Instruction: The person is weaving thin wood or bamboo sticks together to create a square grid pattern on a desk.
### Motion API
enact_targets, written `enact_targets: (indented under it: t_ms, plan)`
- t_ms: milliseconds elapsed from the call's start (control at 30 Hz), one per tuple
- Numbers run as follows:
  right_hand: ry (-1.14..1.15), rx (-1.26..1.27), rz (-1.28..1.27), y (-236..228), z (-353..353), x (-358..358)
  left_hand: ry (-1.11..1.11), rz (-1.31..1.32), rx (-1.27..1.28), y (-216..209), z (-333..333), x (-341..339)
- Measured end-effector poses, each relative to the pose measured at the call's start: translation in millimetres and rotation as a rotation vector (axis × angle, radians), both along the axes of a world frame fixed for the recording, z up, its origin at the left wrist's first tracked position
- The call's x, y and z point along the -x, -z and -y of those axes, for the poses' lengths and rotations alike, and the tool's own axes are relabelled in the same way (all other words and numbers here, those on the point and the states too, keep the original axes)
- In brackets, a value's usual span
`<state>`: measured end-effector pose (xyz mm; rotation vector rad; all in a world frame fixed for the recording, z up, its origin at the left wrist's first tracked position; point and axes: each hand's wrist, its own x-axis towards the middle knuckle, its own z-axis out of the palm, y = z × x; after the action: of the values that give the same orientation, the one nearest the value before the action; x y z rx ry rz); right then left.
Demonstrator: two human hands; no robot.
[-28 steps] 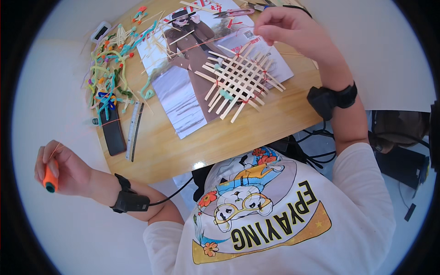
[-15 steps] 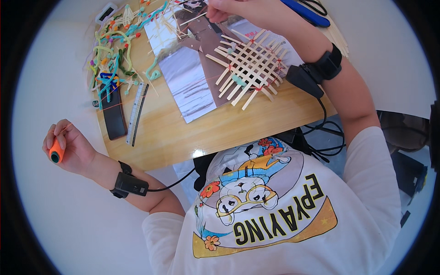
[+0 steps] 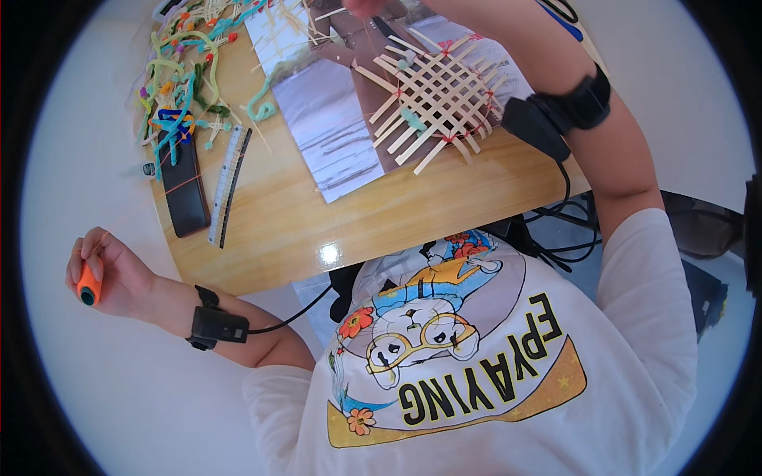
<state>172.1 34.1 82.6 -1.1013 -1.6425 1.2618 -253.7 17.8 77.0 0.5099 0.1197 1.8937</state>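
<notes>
My left hand [image 3: 115, 270] is off the table's left edge, fingers curled around an orange spool of thread [image 3: 90, 284]. A fine orange thread runs from the spool over the table's left side. My right hand [image 3: 365, 6] is cut off by the upper edge of the view, and only some fingers show. A thin pale wooden stick [image 3: 331, 13] projects from its fingertips. Below it, under my right forearm, lies a woven lattice of flat bamboo strips [image 3: 444, 99], tied with red thread at several points. A tuft of mint-green fluff [image 3: 413, 119] is caught in it.
The lattice rests on a printed sheet [image 3: 329, 151] on the wooden table [image 3: 278, 238]. At left are a black phone [image 3: 184, 190], a clear ruler [image 3: 230, 186] and a tangle of coloured pipe cleaners [image 3: 190, 71]. A blue-handled tool [image 3: 562, 24] lies at upper right.
My right hand has moved up and partly out of view, the stick going with it. My left hand, still on the spool, sits slightly lower. The table's contents shift upward in view.
</notes>
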Motion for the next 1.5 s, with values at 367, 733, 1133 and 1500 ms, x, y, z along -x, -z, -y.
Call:
enact_targets:
  t_ms: [367,733,1133,1500]
  plan:
    - [-0.425,0.263,-0.205,-28.1,59.5,33.3,0.05,0.028,-0.07,-0.4,40.0,32.5]
    - [-0.245,-0.001,0.017,-52.9,52.9,-68.9,0.005,-0.009,-0.057,2.1,26.5,30.5]
    - [0.154,-0.213,-1.093,-22.7,53.0,-145.9,0.186,-0.241,0.112,17.4,-34.6,-45.6]
    - [0.356,-0.191,-1.219,-30.8,61.5,-171.1,0.117,-0.953,0.377,22.7,-30.7,-65.8]
